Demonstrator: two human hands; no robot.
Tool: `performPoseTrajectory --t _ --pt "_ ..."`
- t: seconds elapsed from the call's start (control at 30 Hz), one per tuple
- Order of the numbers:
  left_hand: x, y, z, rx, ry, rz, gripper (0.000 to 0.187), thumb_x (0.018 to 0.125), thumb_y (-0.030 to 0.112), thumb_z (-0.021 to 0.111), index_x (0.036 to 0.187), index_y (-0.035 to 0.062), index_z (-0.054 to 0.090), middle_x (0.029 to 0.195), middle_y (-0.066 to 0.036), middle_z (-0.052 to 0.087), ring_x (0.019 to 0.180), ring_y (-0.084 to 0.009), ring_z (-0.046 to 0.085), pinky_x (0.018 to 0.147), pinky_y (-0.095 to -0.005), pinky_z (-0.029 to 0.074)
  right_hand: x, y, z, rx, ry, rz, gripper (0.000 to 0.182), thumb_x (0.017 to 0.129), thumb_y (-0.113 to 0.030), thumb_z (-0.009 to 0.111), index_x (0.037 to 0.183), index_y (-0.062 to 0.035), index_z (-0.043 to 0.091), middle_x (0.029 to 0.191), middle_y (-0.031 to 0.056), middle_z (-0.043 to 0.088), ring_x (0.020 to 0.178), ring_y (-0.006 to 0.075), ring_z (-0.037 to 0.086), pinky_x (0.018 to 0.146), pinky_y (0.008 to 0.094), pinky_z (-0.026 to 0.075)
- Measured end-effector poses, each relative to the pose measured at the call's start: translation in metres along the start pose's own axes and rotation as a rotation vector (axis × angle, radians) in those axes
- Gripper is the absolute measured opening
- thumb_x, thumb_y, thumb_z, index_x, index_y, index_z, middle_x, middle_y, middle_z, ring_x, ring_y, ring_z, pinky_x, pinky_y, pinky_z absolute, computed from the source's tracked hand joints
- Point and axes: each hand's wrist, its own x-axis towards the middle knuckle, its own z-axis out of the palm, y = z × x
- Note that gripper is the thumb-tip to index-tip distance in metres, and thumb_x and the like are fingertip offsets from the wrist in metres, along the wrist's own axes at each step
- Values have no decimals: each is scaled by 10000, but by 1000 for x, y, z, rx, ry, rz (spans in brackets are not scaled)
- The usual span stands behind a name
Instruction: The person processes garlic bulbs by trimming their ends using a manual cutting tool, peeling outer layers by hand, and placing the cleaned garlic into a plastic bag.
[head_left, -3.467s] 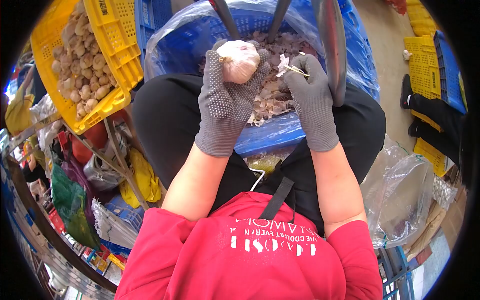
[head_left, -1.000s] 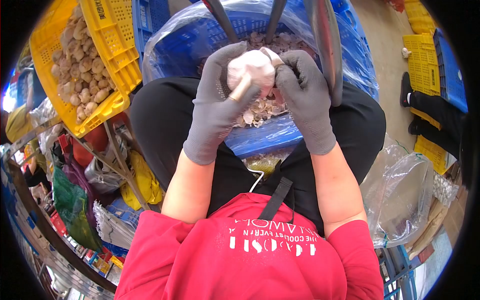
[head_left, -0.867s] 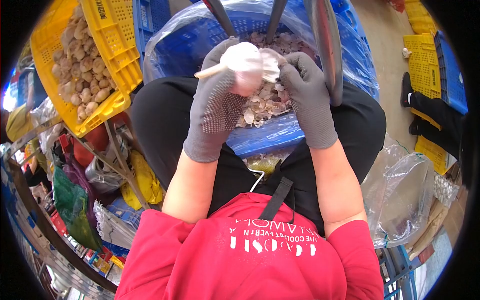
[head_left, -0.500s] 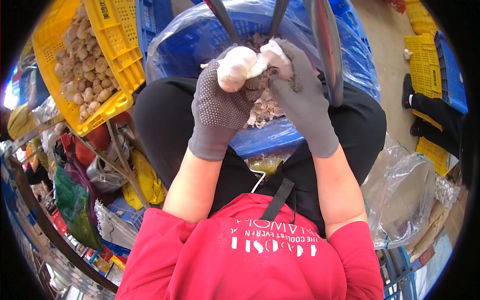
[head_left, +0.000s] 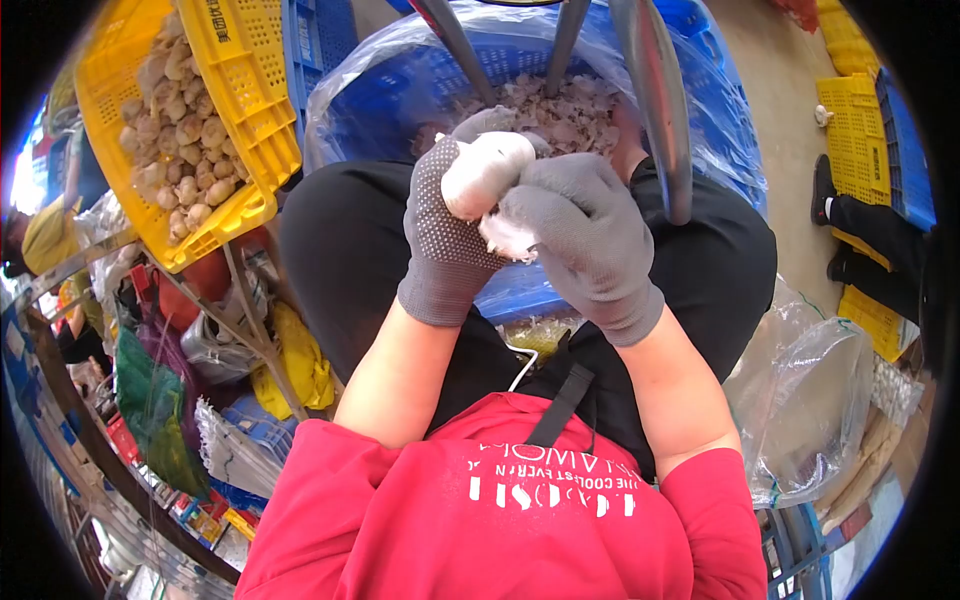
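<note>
My left hand (head_left: 445,215), in a grey dotted glove, is wrapped round a white garlic bulb (head_left: 485,172) with smooth, pale skin. My right hand (head_left: 590,225), gloved in grey as well, presses close against the bulb's right side with curled fingers. Between its fingertips is a flap of papery garlic skin (head_left: 510,238); whether it is still joined to the bulb is hidden. Beneath the hands, loose garlic peelings (head_left: 560,112) lie in a blue crate (head_left: 385,110) lined with clear plastic.
Metal bars (head_left: 655,110) rise over the crate, close to my right hand. At the left, a yellow crate (head_left: 265,130) holds many garlic bulbs (head_left: 180,150). Plastic bags (head_left: 800,390) lie at right. Another person's legs (head_left: 865,225) show near yellow crates (head_left: 855,130).
My right hand has swung down and closer to my body, bringing the skin flap below the bulb. The bulb, in my left hand, has tilted and shifted slightly right. More peelings show in the crate.
</note>
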Motion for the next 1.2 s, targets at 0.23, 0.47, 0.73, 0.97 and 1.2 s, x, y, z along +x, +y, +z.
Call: performPoseTrajectory --t 0.23,0.47,0.73,0.97,1.2 --pt "-5 2 5 315 55 -139 386 817 121 690 1166 7 573 1077 -125 632 993 -254 617 877 -317 475 -13 12 8 40 -9 248 294 738 37 657 1016 -52 623 955 94 619 884 277 622 788 341 491" --pt "-15 -1 14 -1365 272 -672 437 982 253 446 1370 57 394 1257 -115 541 1180 -214 520 956 -357 456 -9 15 0 199 -20 712 300 847 -44 624 1137 -21 552 1021 47 605 952 136 586 841 271 471" --pt "-11 21 19 -511 154 -438 469 971 80 498 1394 62 297 1371 -202 409 1188 -312 522 981 -386 475 -2 13 5 809 -21 866 259 913 -141 589 1138 -29 529 987 25 586 868 65 574 766 224 485" --pt "-13 20 22 -686 104 -663 454 1033 372 295 1395 99 335 1282 -159 489 1152 -286 550 950 -392 506 2 12 -5 963 -12 997 194 917 -151 571 1060 -26 534 925 29 584 732 64 594 637 208 505" --pt "-23 6 27 -714 130 -513 429 1035 289 350 1366 18 378 1293 -170 493 1157 -244 534 975 -369 469 1 13 -3 908 -31 1010 127 916 -117 554 998 -33 506 869 21 565 685 56 592 617 193 506"
